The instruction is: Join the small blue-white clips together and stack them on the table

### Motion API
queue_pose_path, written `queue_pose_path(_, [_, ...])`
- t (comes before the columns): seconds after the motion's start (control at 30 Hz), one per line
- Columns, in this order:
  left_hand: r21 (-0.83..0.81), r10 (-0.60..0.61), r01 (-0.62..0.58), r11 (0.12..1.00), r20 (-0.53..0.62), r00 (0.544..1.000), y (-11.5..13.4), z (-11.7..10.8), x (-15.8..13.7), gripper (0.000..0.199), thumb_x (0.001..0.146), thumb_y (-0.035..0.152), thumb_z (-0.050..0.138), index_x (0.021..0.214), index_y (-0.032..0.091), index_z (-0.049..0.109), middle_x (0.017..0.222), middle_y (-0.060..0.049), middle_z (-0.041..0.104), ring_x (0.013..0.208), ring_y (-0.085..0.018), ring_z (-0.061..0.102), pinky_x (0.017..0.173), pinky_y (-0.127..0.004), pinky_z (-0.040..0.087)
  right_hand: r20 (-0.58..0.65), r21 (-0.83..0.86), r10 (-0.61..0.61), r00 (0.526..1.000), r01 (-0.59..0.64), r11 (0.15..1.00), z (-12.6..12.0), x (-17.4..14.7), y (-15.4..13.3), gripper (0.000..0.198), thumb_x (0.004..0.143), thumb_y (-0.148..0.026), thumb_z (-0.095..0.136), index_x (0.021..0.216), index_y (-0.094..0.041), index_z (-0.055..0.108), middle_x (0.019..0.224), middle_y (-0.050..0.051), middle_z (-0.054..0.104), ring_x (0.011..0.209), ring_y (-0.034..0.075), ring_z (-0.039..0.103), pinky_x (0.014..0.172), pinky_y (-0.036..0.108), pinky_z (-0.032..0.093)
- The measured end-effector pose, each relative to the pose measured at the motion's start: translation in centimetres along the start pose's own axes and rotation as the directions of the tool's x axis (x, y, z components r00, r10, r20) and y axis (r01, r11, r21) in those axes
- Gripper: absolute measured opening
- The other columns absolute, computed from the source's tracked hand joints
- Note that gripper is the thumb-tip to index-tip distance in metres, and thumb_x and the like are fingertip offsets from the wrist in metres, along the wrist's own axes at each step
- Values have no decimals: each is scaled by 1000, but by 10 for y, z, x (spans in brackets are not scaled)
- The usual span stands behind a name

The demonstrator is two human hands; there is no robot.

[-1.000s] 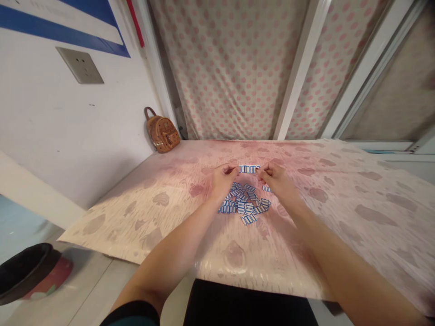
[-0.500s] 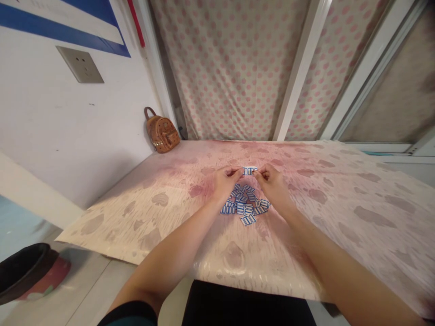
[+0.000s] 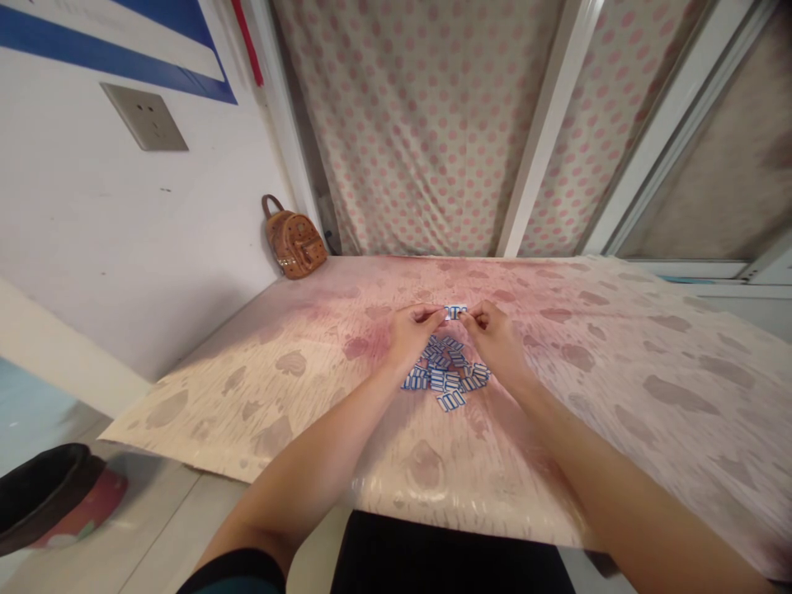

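A small flat white piece with blue lines (image 3: 456,313) is stretched between my two hands, just above the far side of a heap. Pinched on its left end are the thumb and finger of my left hand (image 3: 416,326). My right hand (image 3: 492,328) grips the right end the same way. Below and between my wrists lies the heap of similar blue-and-white pieces (image 3: 443,367), several of them overlapping. One loose piece (image 3: 451,401) rests at the near edge of the heap. My fingers hide the ends of the held piece.
The table (image 3: 297,429) wears a pinkish, leaf-patterned cover. A brown mini backpack (image 3: 298,243) leans at its far left corner by the wall. Polka-dot curtains (image 3: 421,124) hang behind the table. A dark-rimmed bin (image 3: 68,495) stands on the floor at left.
Both hands keep their pinch on the small piece, nearly still. My left fingertips have shifted very slightly to the right. The heap looks the same.
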State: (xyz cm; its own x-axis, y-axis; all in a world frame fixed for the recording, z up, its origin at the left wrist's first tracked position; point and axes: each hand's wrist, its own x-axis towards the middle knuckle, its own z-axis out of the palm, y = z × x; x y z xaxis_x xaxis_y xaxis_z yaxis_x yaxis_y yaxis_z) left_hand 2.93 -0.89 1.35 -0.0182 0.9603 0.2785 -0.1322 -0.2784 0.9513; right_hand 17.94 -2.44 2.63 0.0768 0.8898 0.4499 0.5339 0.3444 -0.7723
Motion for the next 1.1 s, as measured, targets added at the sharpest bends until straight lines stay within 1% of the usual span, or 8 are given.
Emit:
queue_pose_path(0.13, [7, -17, 17, 1000, -15, 1000, 3, 0, -1, 15, 77, 24, 71, 84, 12, 75, 77, -6, 73, 69, -15, 66, 67, -24, 51, -2, 53, -21, 1000, 21, 998, 1, 1, 4, 19, 84, -39, 56, 79, -21, 54, 66, 0, 57, 59, 15, 54, 57, 28, 39])
queue_pose_path(0.23, [19, -16, 16, 1000, -32, 999, 8, -1, -1, 14, 76, 24, 72, 82, 12, 75, 74, -5, 72, 67, -14, 66, 66, -24, 51, -11, 12, -109, 994, 109, 994, -2, 3, 6, 34, 80, -39, 63, 108, -20, 57, 84, 3, 61, 67, 17, 57, 63, 31, 45])
queue_pose_path(0.33, [2, -12, 12, 1000, -33, 999, 12, -3, 0, 13, 75, 23, 73, 80, 12, 74, 74, -5, 72, 67, -14, 65, 65, -24, 51, 70, -111, -261, 963, 267, 957, -6, 5, 6, 53, 81, -33, 65, 132, -26, 52, 104, 6, 61, 82, 20, 61, 73, 35, 49])
queue_pose_path(0.53, [-27, -1, 1, 1000, -17, 1000, 11, -4, 1, 14, 73, 24, 73, 80, 11, 74, 73, -5, 72, 65, -13, 64, 64, -23, 51, 113, -165, -360, 926, 375, 912, -8, 4, 3, 29, 88, -27, 57, 116, -24, 64, 101, 6, 65, 79, 20, 63, 74, 35, 49])
queue_pose_path(0.77, [-5, -2, 1, 1000, -87, 996, 10, -9, 6, 12, 74, 24, 73, 78, 12, 74, 69, -3, 70, 62, -12, 63, 63, -23, 51, 77, -123, -233, 969, 241, 963, -9, 8, 12, 32, 85, -27, 57, 117, -20, 60, 91, 5, 67, 76, 19, 63, 69, 31, 47])
queue_pose_path(0.9, [-11, -12, 10, 1000, -158, 987, 9, -17, 13, 9, 74, 21, 72, 77, 12, 73, 66, -2, 69, 61, -11, 63, 64, -23, 52, 235, -321, -100, 967, 174, 931, -4, 10, 31, 6, 81, -22, 57, 77, -21, 62, 77, 4, 68, 72, 18, 62, 65, 29, 43])
queue_pose_path(1.0, [-8, -2, 1, 1000, -177, 984, 9, -20, 15, 10, 75, 22, 73, 78, 12, 73, 68, -3, 69, 62, -11, 64, 65, -23, 53, 345, -422, 29, 938, 128, 898, 2, 8, 40, 15, 72, -26, 68, 66, -22, 54, 65, 0, 62, 61, 16, 58, 56, 27, 38])
queue_pose_path(1.1, [8, 6, -4, 1000, -175, 984, 8, -21, 15, 11, 74, 23, 73, 78, 12, 73, 69, -3, 70, 63, -12, 64, 64, -23, 53, 369, -460, 63, 927, 123, 879, 4, 4, 43, 26, 63, -31, 76, 66, -23, 52, 64, 0, 61, 60, 17, 58, 53, 27, 35])
